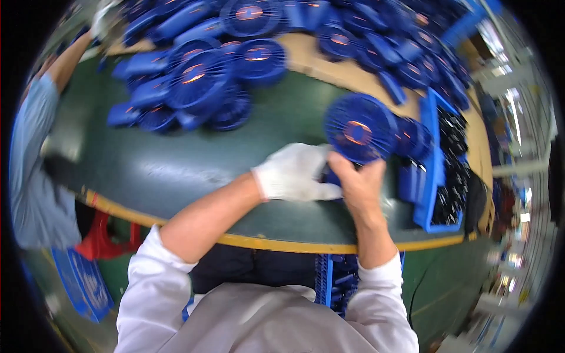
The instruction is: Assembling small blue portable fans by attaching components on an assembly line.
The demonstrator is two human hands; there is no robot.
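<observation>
My left hand point(297, 173), in a white knit glove, is closed on the lower part of a blue handheld fan point(360, 126); its exact contact is partly hidden and blurred. My bare right hand point(362, 183) grips the same unit from the other side, thumb just below the round grille. The fan stands at one o'clock from my grip, above the green tabletop point(194, 167).

Handling assessment: the body appears to be moulded plastic, so I judge it light and stiff. The smooth handle may slip a little in the glove; bare skin should hold better. The thin grille ribs look the weakest part, likely to flex or crack under a squeeze. Proper hold: handle and neck, fingers off the ribs.

Outward: at two o'clock, just beyond the grille, is a second fan point(414, 138). At three o'clock a blue tray point(431, 194) holds small black parts point(452, 170). A stack of fans point(200, 76) lies at ten o'clock, a larger heap point(406, 53) at one o'clock, farther off. At nine to ten o'clock is a co-worker's blue sleeve point(38, 112).
</observation>
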